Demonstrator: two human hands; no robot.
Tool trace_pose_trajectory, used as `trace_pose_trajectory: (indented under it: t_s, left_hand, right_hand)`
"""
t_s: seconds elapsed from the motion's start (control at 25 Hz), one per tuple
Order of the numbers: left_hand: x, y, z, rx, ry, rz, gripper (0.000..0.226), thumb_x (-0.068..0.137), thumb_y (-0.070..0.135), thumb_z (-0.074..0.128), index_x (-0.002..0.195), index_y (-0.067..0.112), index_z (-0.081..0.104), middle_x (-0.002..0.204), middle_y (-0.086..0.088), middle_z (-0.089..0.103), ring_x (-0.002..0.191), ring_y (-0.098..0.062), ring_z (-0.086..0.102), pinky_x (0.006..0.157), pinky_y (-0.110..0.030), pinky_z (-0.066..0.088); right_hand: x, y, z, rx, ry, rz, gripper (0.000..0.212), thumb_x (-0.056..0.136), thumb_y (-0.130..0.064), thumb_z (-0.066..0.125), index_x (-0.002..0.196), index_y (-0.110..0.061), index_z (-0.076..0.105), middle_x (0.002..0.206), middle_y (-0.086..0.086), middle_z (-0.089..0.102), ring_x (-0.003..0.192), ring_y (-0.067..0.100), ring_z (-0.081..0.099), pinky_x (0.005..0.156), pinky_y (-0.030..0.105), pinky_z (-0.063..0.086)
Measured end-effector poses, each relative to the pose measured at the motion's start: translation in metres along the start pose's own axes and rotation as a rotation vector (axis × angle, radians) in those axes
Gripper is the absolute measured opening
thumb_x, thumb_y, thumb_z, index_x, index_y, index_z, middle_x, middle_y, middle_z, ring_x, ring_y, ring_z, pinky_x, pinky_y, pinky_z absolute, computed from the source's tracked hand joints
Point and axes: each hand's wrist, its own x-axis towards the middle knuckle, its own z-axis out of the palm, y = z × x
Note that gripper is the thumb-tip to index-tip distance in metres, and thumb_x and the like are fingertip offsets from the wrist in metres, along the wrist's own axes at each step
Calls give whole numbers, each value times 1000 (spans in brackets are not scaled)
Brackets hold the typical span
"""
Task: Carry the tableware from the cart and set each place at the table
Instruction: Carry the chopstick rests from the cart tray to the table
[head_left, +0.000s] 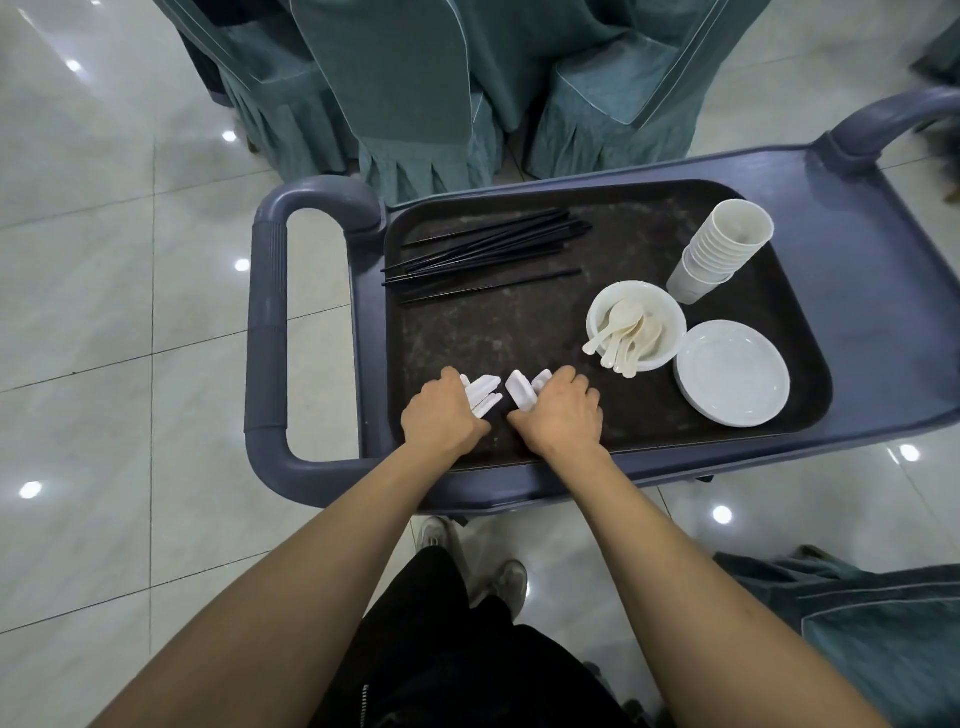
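Chopstick rests (483, 397): gripped at the near side of the cart tray (519, 322).
Your left hand (441, 415) and right hand (563, 410) each curl around several small white rests, which protrude forward past your fingers; the plates (732, 371) lie nearer your right hand.

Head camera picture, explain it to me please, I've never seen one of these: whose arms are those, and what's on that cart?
There is no machine here. A person wears one camera on the head, and it looks down at their own bare arms. The left hand and right hand each curl their fingers round small white pieces, possibly chopstick rests, low over a dark tray on a grey-blue plastic cart. On the tray lie loose black chopsticks, a leaning stack of white cups, a white bowl holding pale spoons, and a stack of white plates. Teal-covered chairs stand beyond.
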Motion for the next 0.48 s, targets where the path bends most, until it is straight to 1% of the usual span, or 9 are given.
trace_pose_trajectory:
  t_s: [0.16,0.32,0.4,0.48]
  left_hand:
    - [0,-2,1,12,24,38,50,82,32,73,121,15,47,117,-10,63,103,-33,63,72,-37,45]
    - [-3,-2,-1,0,23,52,47,85,31,69,122,13,46,118,-10,63,104,-33,62,72,-36,43]
    - [-4,-3,-3,-23,18,53,45,87,31,68,122,13,46,118,-10,63,103,-33,62,71,-36,42]
    - [-5,-4,-4,-48,12,50,44,88,31,67,122,13,46,119,-11,63,103,-32,62,72,-37,45]
  right_hand:
    - [-3,1,0,13,4,-33,76,77,-38,80,130,-4,38,136,17,45,127,39,47,100,42,42]
    - [-5,2,-4,108,8,-72,61,82,-27,75,124,-5,37,129,17,43,110,44,59,84,43,47]
    - [-6,3,-6,131,-1,-79,57,84,-24,73,124,-5,36,128,19,45,110,45,58,84,44,46]
    - [-7,3,-7,138,-19,-78,56,85,-24,72,124,-6,36,129,19,48,114,44,56,88,45,46]
